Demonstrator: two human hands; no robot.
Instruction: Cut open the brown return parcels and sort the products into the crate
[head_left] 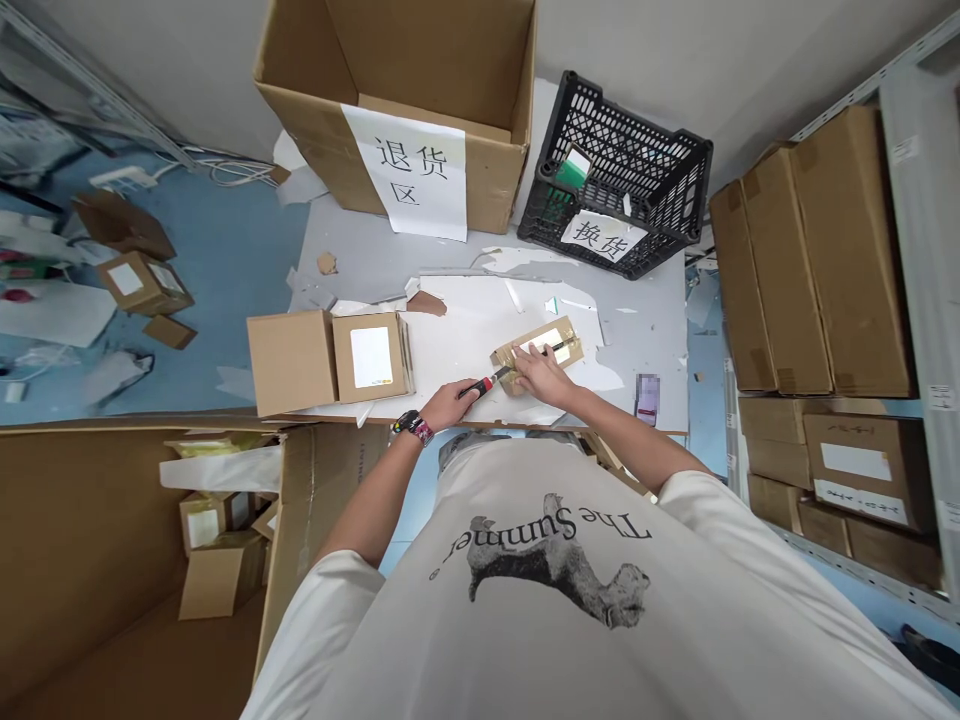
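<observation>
My left hand [448, 405] is closed around a red and black utility knife [480, 387]. Its blade points right, at the near left end of a small taped cardboard box [571, 350]. My right hand [544, 377] lies over that box and grips it, covering part of its white label. A short dark strip shows on the box just beyond my right fingers; whether it is a slit or a mark I cannot tell. The box sits at a slant on the white work surface [465, 350] of the table.
Two cardboard boxes [292, 362] stand at the table's left. A large open carton [495, 190] and a black plastic crate [630, 130] stand at the back. A phone [647, 400] lies near the right edge. Stacked cartons [847, 260] fill the right shelf. Another carton [300, 500] holds parcels.
</observation>
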